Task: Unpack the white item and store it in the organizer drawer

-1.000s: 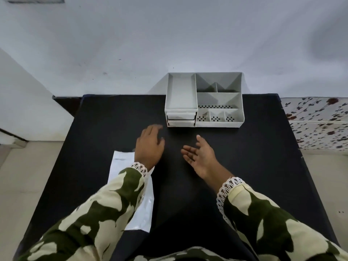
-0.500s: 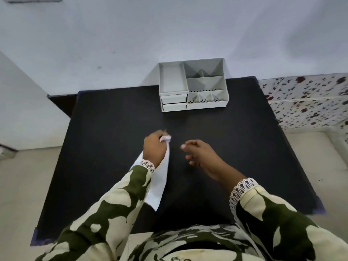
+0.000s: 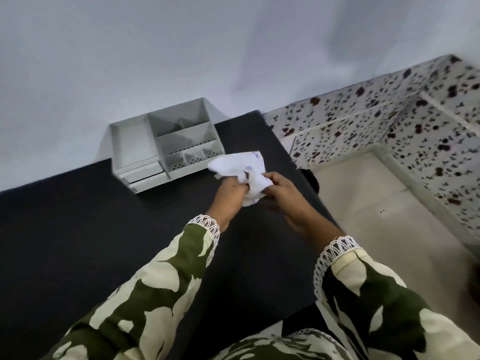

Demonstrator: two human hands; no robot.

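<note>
Both hands hold a crumpled white package (image 3: pixel 240 167) in the air above the black table (image 3: pixel 104 229), just right of the organizer's front. My left hand (image 3: pixel 230 194) grips its lower left part. My right hand (image 3: pixel 281 188) pinches its lower right end. The grey-white organizer (image 3: pixel 166 144) stands at the table's far edge against the wall, with several open compartments on top and two shut drawers (image 3: pixel 144 175) at its front left. What the package holds is hidden.
A pale wall rises behind the table. To the right stands a white surface with dark speckles (image 3: pixel 389 131), and beige floor (image 3: pixel 376 203) lies past the table's right edge. My camouflage-patterned sleeves fill the bottom of the view.
The white package has been lifted off the table and carried up and right toward the organizer. My right hand has taken hold of it too. The view has swung to the right.
</note>
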